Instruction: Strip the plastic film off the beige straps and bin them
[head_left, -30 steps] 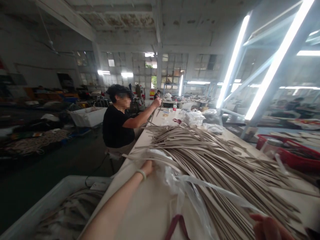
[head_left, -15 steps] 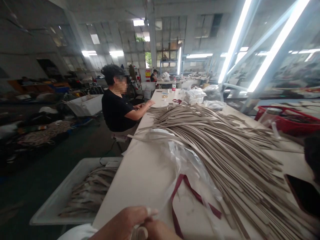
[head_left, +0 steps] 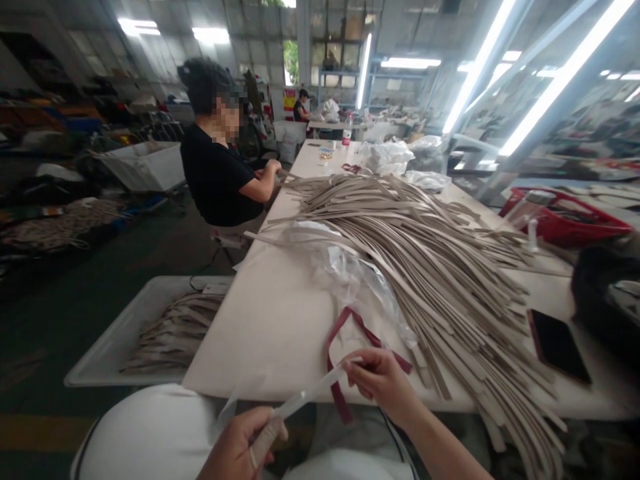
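Note:
A pale, whitish strip (head_left: 313, 393) stretches between my two hands above the table's near edge. My left hand (head_left: 245, 437) is closed round its lower part, and a thin translucent length sticks up beside that hand. Something light-coloured is wrapped around one left finger. The fingertips of my right hand (head_left: 377, 380) pinch the strip's upper end. Behind the right hand a maroon ribbon (head_left: 332, 345) lies folded, partly hanging over the edge. Crumpled clear plastic (head_left: 350, 273) lies just beyond it. A large heap of taupe flat strips (head_left: 430, 267) spreads to the right, its near ends drooping off the table.
A black phone (head_left: 559, 347) and a dark bundle (head_left: 607, 300) are at the right, with a red basket (head_left: 590, 230) behind. Left of the table (head_left: 260, 320) stands a white tub (head_left: 95, 363) of strips. A co-worker (head_left: 215, 167) sits along the left side.
My hands, together at the bottom before, are now apart with the pale strip between them. The view has tilted down. The co-worker's hands have drawn back from the tabletop.

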A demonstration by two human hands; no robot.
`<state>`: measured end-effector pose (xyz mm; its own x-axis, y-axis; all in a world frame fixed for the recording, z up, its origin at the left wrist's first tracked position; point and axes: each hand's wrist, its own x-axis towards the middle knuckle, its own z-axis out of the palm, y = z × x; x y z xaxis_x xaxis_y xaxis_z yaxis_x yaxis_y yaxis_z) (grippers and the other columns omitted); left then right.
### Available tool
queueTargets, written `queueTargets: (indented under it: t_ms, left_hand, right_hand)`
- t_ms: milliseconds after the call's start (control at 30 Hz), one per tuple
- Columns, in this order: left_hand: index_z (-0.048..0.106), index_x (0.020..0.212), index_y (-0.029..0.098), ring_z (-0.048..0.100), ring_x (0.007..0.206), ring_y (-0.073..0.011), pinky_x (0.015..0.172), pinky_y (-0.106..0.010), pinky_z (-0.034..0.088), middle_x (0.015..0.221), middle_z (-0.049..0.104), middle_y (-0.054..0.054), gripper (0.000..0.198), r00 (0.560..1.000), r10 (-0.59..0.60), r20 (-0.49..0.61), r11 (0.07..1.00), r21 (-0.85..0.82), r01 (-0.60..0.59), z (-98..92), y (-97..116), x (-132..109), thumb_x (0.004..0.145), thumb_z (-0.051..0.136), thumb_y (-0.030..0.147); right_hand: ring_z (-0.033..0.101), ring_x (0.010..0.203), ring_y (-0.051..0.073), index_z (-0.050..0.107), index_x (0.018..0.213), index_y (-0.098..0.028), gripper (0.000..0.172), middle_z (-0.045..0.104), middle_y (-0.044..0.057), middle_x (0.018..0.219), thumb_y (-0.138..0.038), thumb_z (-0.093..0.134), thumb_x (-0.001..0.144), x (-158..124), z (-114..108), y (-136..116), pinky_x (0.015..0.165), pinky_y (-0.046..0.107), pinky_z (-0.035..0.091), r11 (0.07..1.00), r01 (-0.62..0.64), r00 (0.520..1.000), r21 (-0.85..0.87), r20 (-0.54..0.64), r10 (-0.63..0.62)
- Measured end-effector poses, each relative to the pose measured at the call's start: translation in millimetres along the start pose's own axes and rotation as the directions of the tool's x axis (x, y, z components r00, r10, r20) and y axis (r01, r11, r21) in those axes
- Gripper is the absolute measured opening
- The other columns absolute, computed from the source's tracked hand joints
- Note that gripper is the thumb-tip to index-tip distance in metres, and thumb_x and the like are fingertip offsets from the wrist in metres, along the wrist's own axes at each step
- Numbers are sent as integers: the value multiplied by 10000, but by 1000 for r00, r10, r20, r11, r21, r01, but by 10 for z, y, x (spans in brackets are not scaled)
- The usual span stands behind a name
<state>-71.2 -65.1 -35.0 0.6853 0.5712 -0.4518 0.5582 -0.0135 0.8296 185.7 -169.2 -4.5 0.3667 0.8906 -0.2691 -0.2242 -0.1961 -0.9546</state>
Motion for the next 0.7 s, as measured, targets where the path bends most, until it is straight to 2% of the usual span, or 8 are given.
queueTargets:
  t_ms: [67, 133, 200, 267, 367, 467, 567, 700]
  left_hand:
    - [708, 980, 330, 605, 616, -213, 614, -324, 535, 721, 650, -14, 490, 997, 60, 41, 997, -60, -58, 76, 69, 90, 807, 507, 742]
    - [633, 1215, 306, 661, 939, -265, 874, -383, 556, 1054, 690, -76, 597, 988, 153, -17, 979, -134, -154, 125, 207, 192, 790, 584, 722]
    - [566, 1320, 246, 581, 1189, -303, 1058, -429, 466, 1272, 615, -128, 741, 964, 234, -123, 954, -164, -253, 165, 402, 302, 756, 645, 719]
    - [583, 1301, 210, 543, 1248, -307, 1085, -422, 444, 1321, 581, -137, 712, 939, 311, -150, 931, -150, -332, 223, 628, 410, 771, 670, 679]
    - [648, 1218, 201, 604, 1145, -273, 990, -350, 509, 1258, 619, -104, 570, 917, 386, -102, 909, -126, -397, 368, 933, 545, 780, 739, 554]
    - [723, 1001, 164, 672, 888, -228, 812, -301, 548, 985, 705, -79, 371, 927, 372, -43, 909, -187, -373, 548, 1112, 634, 815, 726, 486]
    - [711, 805, 139, 655, 760, -203, 712, -270, 520, 799, 699, -63, 346, 938, 341, -59, 897, -277, -344, 697, 1168, 687, 818, 717, 485]
    - [653, 705, 144, 555, 626, -140, 595, -219, 441, 653, 608, -13, 385, 946, 310, -95, 909, -264, -324, 827, 1156, 726, 817, 703, 509]
  right_hand:
    - [325, 378, 33, 643, 681, -110, 485, 531, -19, 513, -578, 771, 705, -9, -47, -5, 373, 184, 206, 1000, -19, 998, 22, -66, 20]
    - [333, 362, 36, 615, 639, -122, 483, 529, -21, 489, -571, 788, 680, -11, -72, -1, 356, 182, 208, 999, -34, 995, 30, -95, 37]
    - [330, 351, 37, 602, 620, -128, 479, 520, -27, 468, -561, 804, 660, -10, -81, 6, 344, 181, 202, 999, -46, 993, 28, -105, 49]
    - [330, 356, 37, 601, 614, -129, 477, 503, -34, 456, -558, 805, 661, -12, -83, 4, 345, 178, 196, 999, -34, 995, 5, -98, 34]
    - [325, 367, 34, 604, 595, -126, 480, 491, -34, 458, -558, 788, 691, -30, -106, -23, 351, 181, 180, 999, 15, 998, -28, -61, -17]
    - [310, 370, 34, 605, 579, -126, 502, 464, -36, 448, -580, 751, 733, -71, -177, -58, 360, 191, 168, 997, 58, 998, -44, -14, -59]
    - [308, 375, 41, 595, 575, -130, 526, 412, -43, 422, -597, 685, 800, -124, -279, -54, 375, 198, 173, 993, 82, 996, -82, 32, -80]
    - [313, 386, 42, 578, 595, -137, 511, 422, -40, 451, -581, 658, 835, -189, -377, 31, 379, 193, 190, 992, 107, 994, -67, 10, -107]
